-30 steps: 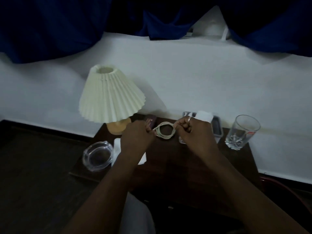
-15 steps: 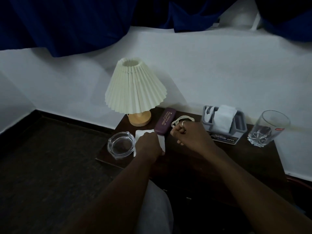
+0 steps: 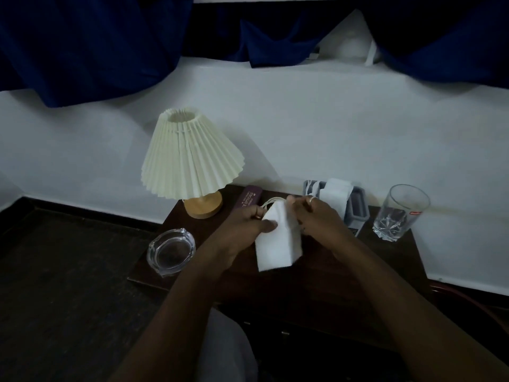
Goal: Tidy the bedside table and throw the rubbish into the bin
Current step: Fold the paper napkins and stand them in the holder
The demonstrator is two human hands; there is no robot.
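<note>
White folded paper sheet (image 3: pixel 278 244) is up off the dark brown wooden bedside table (image 3: pixel 344 274), held over the middle of it. Your left hand (image 3: pixel 245 230) grips the sheet at its upper left edge, with the thumb laid across the front and the other fingers behind. Your right hand (image 3: pixel 316 217) sits at the sheet's upper right edge, fingers curled, a ring on one of them. Can't tell if it pinches the sheet, the cord or nothing.

Cream coiled cord (image 3: pixel 269 202) pokes out just behind the sheet's top, between both hands; unclear which hand has it.

- **Behind your left hand:** maroon oblong glasses case (image 3: pixel 248 200) with gold lettering, lying flat.
- **Left of the case:** table lamp (image 3: pixel 192 153) with a cream pleated shade and round wooden base, at the back left corner.
- **Front left corner:** clear glass ashtray (image 3: pixel 170 250), well apart from the sheet.
- **Behind your right hand:** grey plastic organiser tray (image 3: pixel 358 210) against the wall, with a white tissue (image 3: pixel 334 195) sticking up out of it.
- **Back right:** clear drinking glass (image 3: pixel 400 213), upright, just beside the tray.
- **Background:** white wall (image 3: pixel 330 119), with a dark blue curtain (image 3: pixel 82 45) hanging above.
</note>
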